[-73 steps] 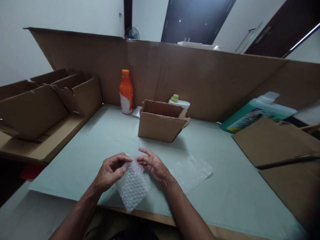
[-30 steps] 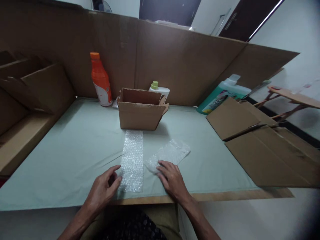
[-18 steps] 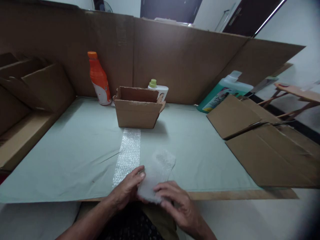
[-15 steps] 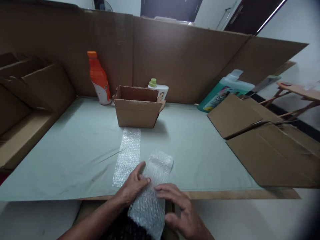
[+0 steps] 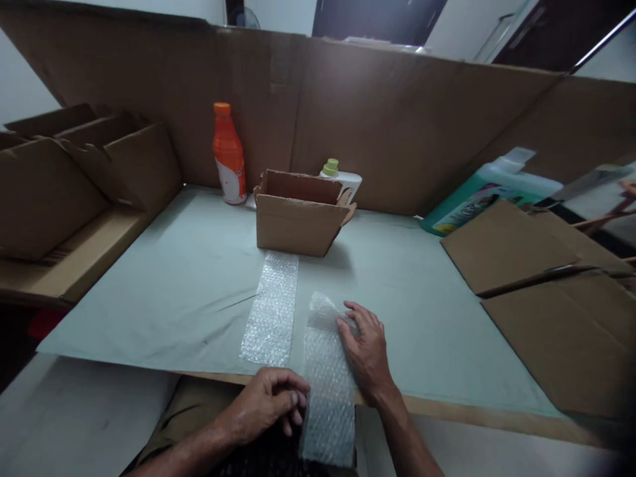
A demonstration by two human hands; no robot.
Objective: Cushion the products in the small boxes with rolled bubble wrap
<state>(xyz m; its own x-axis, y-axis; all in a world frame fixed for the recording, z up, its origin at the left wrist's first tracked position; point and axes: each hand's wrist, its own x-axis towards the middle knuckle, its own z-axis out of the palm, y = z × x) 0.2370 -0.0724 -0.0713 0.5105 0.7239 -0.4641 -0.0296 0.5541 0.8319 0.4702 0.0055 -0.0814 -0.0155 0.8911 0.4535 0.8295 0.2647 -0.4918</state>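
Bubble-wrap strip [image 5: 328, 391] overhung front edge of desk [image 5: 422, 298]. Left hand [image 5: 271, 403] curled at its left side, grip unclear; right hand [image 5: 368, 348], fingers loosely parted, touched upper right. Second strip [image 5: 272, 311] lay flat alongside.

The place is indoors, a home or small workshop, I cannot tell which: behind are a white wall [image 5: 22, 76], a dark door [image 5: 571, 33] and a fan [image 5: 248, 18]. The table [image 5: 497, 419] has cloth [image 5: 173, 291] and a cardboard screen [image 5: 397, 126].
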